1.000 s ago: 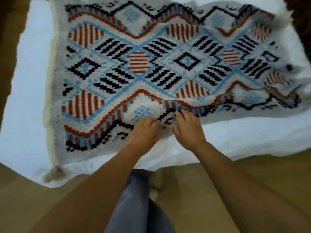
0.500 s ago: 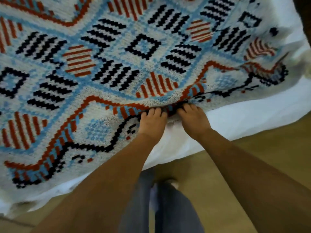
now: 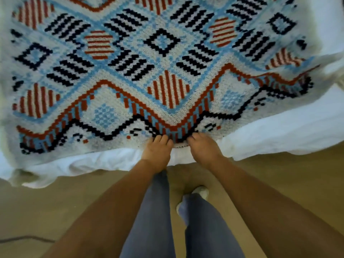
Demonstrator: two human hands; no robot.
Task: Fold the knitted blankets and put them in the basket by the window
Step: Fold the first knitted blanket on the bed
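- the knitted blanket with a white ground and a geometric pattern in light blue, rust red and black (image 3: 167,53) fills the upper half of the view. it lies spread out flat, its near hem running across the middle of the frame, and its right end looks rumpled and blurred.
- the white bed sheet (image 3: 279,135) lies under the blanket. it shows as a band below the near hem and hangs in soft folds over the edge toward the floor, widest at the right.
- the tan floor (image 3: 55,202) takes up the lower part of the view, on both sides of the person.
- two bare forearms reach up from the bottom corners to the blanket's near hem, converging near the middle.
- the legs in grey-blue trousers (image 3: 154,220) stand between the forearms, close against the hanging sheet.
- the left hand (image 3: 157,151) is at the hem, fingers curled over the knit edge and gripping it — knuckles up.
- the right hand (image 3: 203,150) is just beside the left, apart by a narrow gap, its fingertips tucked into the same hem and holding it. the knit puckers between the two hands.
- a pale shoe (image 3: 202,191) shows on the floor under the right forearm.
- a thin dark cable (image 3: 24,238) lies on the floor at the lower left.
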